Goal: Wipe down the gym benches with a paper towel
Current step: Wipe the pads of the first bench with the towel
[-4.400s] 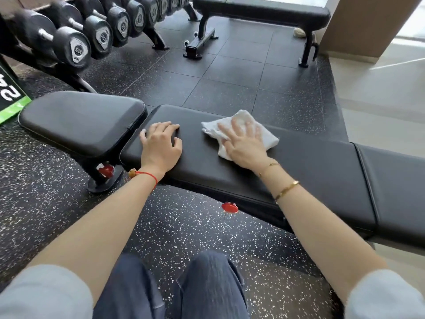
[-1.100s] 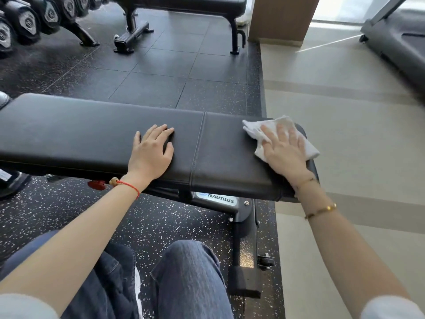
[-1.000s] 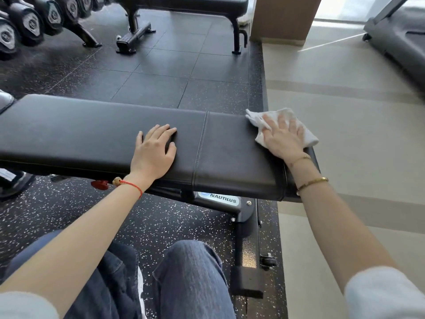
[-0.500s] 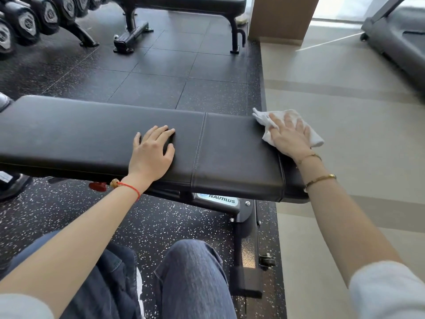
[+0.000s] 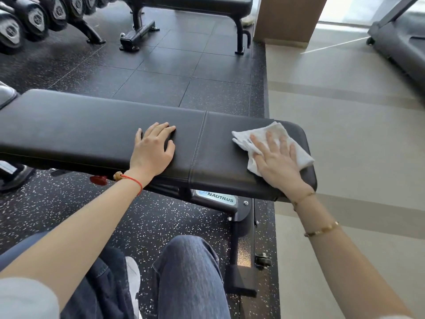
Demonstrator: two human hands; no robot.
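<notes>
A long black padded gym bench [image 5: 80, 132] runs across the view in front of me. A crumpled white paper towel [image 5: 276, 134] lies on its right end pad. My right hand [image 5: 278, 162] presses flat on the towel with fingers spread, close to the pad's near edge. My left hand [image 5: 153, 150] rests palm down on the bench, just left of the seam between the two pads, holding nothing.
A second black bench [image 5: 195, 3] stands at the back. A dumbbell rack [image 5: 34, 17] fills the back left. A treadmill [image 5: 400, 40] sits at the far right on the beige floor. The bench's frame and foot [image 5: 241, 256] stand by my knees.
Since 4.4 s ago the towel has travelled from the bench's left part to its right end. In the last half second my right hand pulled the towel from the far right corner toward me.
</notes>
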